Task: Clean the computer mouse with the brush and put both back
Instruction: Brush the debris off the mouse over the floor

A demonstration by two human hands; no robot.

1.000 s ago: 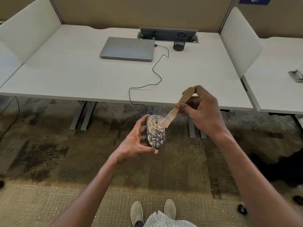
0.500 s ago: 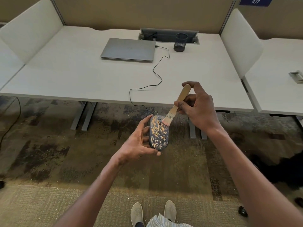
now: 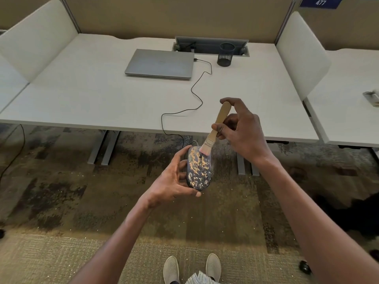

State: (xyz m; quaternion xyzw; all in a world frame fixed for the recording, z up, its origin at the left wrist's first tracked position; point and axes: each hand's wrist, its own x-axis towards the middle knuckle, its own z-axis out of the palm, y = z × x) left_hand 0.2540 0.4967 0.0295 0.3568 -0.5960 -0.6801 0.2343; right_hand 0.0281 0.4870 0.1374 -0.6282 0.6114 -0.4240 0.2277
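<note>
The mouse is cradled in the left hand over the carpet, in front of the desk, fingers curled round its edge. The brush is pinched by the right hand, and has been raised more upright than a second ago; its bristles are now set at the front end. Much orange dust is left, so cleaning is judged barely begun.

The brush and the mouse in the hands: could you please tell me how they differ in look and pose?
The brush is slim, pale wood with light bristles; the mouse is a broad dark oval speckled with tan dust. The brush tilts bristles-down, pinched by the right hand; the mouse is cradled from its side in the left hand. The mouse trails a cable; the brush has none. Both are held off the desk, touching at the mouse's far end.
</note>
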